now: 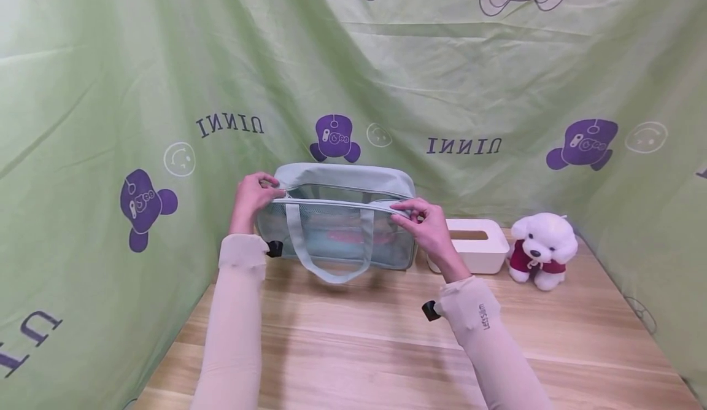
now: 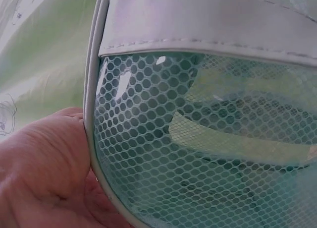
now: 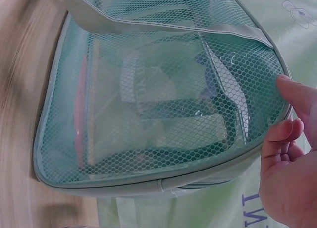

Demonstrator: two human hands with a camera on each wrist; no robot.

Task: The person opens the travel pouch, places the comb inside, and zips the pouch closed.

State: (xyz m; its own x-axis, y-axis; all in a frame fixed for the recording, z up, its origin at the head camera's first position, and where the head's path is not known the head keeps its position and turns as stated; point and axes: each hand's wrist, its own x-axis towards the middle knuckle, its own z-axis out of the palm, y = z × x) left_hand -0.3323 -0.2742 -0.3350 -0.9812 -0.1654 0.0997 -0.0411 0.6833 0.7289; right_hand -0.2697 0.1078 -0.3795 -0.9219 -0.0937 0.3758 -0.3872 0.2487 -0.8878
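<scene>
A see-through teal mesh bag (image 1: 331, 223) with pale trim stands at the back of the table, its zippered top gaping. My left hand (image 1: 256, 194) grips the left end of the opening, thumb and fingers at the edge. At the other end, my right hand (image 1: 428, 226) pinches the front rim between thumb and fingers. One pale carrying strap (image 1: 326, 277) hangs down the front. Through the mesh something pink (image 1: 359, 237) shows low inside. The right wrist view has the right fingertips (image 3: 285, 84) on the bag's piped edge.
Right of the bag stands a white tissue box (image 1: 475, 259) with a slot on top. Beside it sits a white plush dog (image 1: 544, 244) in a red top. A green printed curtain (image 1: 431, 78) hangs behind and along both sides of the wooden table (image 1: 353, 342).
</scene>
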